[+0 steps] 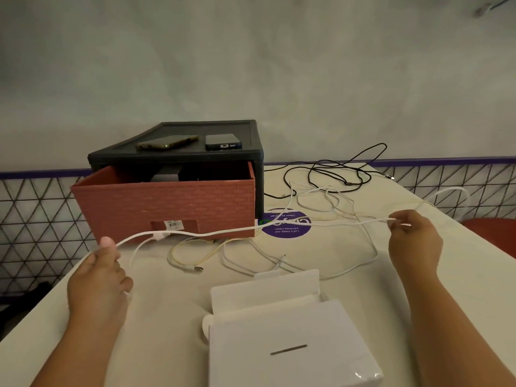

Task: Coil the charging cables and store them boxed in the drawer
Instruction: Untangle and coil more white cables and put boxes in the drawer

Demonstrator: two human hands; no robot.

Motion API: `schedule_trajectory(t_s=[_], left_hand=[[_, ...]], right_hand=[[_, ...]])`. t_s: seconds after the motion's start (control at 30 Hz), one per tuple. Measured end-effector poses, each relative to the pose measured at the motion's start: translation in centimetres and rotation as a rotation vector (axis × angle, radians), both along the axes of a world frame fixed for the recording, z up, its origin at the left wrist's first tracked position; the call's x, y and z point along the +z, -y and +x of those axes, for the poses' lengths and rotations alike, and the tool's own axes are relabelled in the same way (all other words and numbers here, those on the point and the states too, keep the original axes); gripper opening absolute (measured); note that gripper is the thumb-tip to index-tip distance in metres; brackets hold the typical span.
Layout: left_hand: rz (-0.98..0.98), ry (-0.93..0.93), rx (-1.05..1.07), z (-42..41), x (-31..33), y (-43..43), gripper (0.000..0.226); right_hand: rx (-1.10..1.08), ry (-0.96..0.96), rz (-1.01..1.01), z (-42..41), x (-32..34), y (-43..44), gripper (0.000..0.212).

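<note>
Both grips are closed on one white cable (223,233). My left grip (97,275) has it pressed under the thumb against curled fingers, and my right grip (413,241) pinches it between thumb and fingertips farther along. I hold the two well apart and above the counter (156,339), so the length between them hangs in a shallow line, free of the tangle below. That way, I judge, I can find a clear run before I start winding loops. Past my right grip the cable trails into the other loose ones. A yellowish cable (195,247) and more white ones lie on the counter, and a black cable (335,171) lies farther back, all uncoiled. The white box (293,344) sits just in front of me, its flap lifted as far as I can tell, near enough to take each coil. Beyond the cable the red drawer (167,208) stands open out of its black cabinet (251,127), ready for the box, with something dark already inside. Two phones (167,143) rest on the cabinet's top, out of the way. The risk I see is dragging neighbouring cables along as I wind.
</note>
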State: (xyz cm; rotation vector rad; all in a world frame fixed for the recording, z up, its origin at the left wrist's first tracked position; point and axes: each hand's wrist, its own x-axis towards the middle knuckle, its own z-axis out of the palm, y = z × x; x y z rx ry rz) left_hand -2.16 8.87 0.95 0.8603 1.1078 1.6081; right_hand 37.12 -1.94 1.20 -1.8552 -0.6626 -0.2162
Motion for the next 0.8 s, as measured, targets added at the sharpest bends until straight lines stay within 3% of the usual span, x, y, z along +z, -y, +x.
schedule_trajectory(t_s=[0.13,0.53,0.6,0.7,0.8], left_hand=[[0.003,0.129,-0.035,0.2,0.5,0.0,0.029],[-0.031,0.2,-0.114,0.0,0.3,-0.7,0.031],[0.004,-0.073,-0.078,0.6,-0.3,-0.6,0.028],[0.16,-0.77,-0.1,2.1,-1.7,-0.1,0.021],[0.233,-1.023,-0.337,3.4,-2.7,0.6,0.025]], right_hand=[[0.002,0.026,0.013,-0.2,0.4,0.3,0.019],[0.064,-0.005,0.011,-1.1,0.9,0.4,0.017],[0.036,-0.043,0.048,-1.0,0.9,0.5,0.019],[-0.018,-0.178,0.165,-0.3,0.6,0.7,0.021],[-0.055,-0.34,0.304,0.4,0.1,0.9,0.027]])
